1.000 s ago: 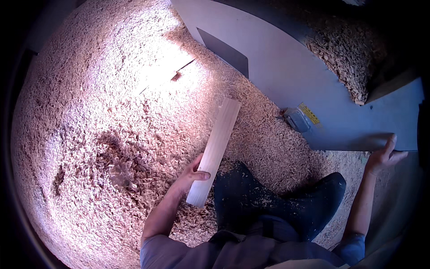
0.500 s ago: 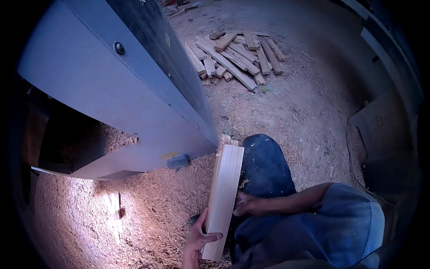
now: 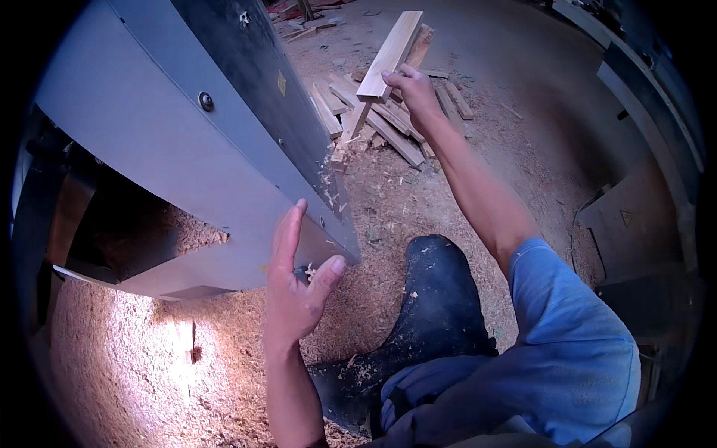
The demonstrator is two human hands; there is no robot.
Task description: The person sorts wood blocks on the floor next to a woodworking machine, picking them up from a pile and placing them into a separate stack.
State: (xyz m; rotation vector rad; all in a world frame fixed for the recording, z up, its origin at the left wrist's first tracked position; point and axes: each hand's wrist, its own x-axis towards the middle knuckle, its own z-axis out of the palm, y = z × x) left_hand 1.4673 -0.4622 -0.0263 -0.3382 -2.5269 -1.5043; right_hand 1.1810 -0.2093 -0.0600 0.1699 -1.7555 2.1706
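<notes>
My right hand [image 3: 415, 93] is stretched far forward, its fingers wrapped round the near end of a pale wooden plank [image 3: 394, 54]. A rougher piece of wood [image 3: 423, 45] shows just behind that plank; whether my hand grips it too I cannot tell. Another strip of wood [image 3: 354, 127] slants down below the plank's near end, over the wood pile [image 3: 403, 138] on the floor. My left hand [image 3: 295, 287] is raised beside the grey machine with thumb and fingers apart, holding nothing.
A tall grey metal machine [image 3: 172, 142] fills the left, with a dark opening full of shavings. Wood shavings [image 3: 231, 358] cover the floor, brightly lit at lower left, where a wood offcut [image 3: 187, 340] lies. My bent leg [image 3: 441, 299] is in the middle. A grey cabinet [image 3: 635, 216] stands right.
The planks have gone from in front of my knee up and forward over the pile with my right hand. My left hand has let go of them and risen, opening beside the machine.
</notes>
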